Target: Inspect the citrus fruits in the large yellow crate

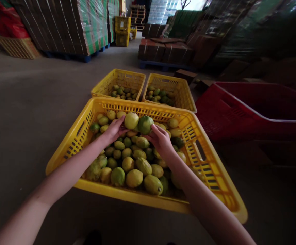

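Note:
A pale yellow lemon (131, 120) is held in my left hand (116, 129), its fingers closed round the fruit's left side. Right beside it, a dark green lemon (145, 125) is gripped by my right hand (160, 137) from the right. Both fruits are raised over the far half of a large yellow plastic crate (135, 198). Inside lie many yellow and green lemons (134, 178), some hidden beneath my hands and forearms.
Two more yellow crates, left (97, 89) and right (188, 98), stand behind with lemons in them. A red bin (209, 115) is at the right. Wrapped pallet stacks (92, 27) and strapped cartons (163, 51) rise farther back on the concrete floor (30, 112).

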### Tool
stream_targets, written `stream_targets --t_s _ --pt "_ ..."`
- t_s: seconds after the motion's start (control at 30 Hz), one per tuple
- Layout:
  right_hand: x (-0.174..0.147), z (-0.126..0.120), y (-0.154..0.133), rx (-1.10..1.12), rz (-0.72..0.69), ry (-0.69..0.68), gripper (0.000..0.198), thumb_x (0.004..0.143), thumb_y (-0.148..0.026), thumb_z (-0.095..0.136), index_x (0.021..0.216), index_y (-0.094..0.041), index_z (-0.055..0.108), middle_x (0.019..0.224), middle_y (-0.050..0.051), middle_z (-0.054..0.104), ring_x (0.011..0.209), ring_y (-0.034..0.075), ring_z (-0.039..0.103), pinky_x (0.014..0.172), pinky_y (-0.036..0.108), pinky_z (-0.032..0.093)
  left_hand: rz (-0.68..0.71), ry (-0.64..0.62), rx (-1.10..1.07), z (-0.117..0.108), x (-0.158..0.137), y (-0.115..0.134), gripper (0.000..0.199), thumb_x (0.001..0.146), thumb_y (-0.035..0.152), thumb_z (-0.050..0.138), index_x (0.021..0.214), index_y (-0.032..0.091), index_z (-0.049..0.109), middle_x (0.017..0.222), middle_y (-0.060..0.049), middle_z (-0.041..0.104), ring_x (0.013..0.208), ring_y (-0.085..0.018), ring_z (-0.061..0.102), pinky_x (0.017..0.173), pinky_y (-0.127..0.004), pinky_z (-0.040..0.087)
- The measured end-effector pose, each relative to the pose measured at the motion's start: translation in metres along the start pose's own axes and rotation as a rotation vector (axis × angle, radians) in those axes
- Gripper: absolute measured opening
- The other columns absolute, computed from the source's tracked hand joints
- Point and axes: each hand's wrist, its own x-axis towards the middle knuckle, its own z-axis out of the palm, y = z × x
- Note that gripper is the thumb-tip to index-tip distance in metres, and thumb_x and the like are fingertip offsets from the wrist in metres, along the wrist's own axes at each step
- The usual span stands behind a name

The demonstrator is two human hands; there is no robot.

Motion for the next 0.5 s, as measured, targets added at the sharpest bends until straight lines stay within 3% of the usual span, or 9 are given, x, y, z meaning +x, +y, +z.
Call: stream_targets --t_s 0.1,0.27,0.5 --pt "-0.0003 0.0009 0.0013 0.006 0.007 -0.044 0.043 0.057 -0.050 0.089 0.088 -0.023 0.075 0.094 0.001 0.079 0.096 0.027 0.074 0.080 0.038 0.064 -0.002 -0.049 0.008 0.0050 -0.0050 0.0001 0.027 0.092 0.036 0.068 0.106 0.014 0.071 0.108 -0.012 0.076 0.107 -0.023 0.070 0.092 -0.035 0.059" --pt "-0.0018 0.0018 0.0026 0.004 0.012 -0.104 0.043 0.056 -0.045 0.092 0.089 -0.022 0.077 0.096 0.002 0.079 0.100 0.027 0.073 0.084 0.037 0.063 0.009 -0.101 0.060 0.0077 -0.0101 0.0016 0.024 0.078 0.021 0.082 0.100 0.015 0.073 0.104 -0.008 0.076 0.106 -0.021 0.070 0.089 -0.027 0.058" --pt "0.0017 -0.0042 0.0030 0.084 0.029 -0.082 0.034 0.064 -0.038 0.091 0.089 -0.025 0.072 0.088 -0.001 0.079 0.090 0.023 0.076 0.081 0.036 0.064 -0.042 -0.086 -0.019 0.0032 -0.0051 0.0024 0.020 0.086 0.031 0.075 0.100 0.017 0.073 0.105 -0.008 0.076 0.114 -0.021 0.067 0.101 -0.032 0.052"
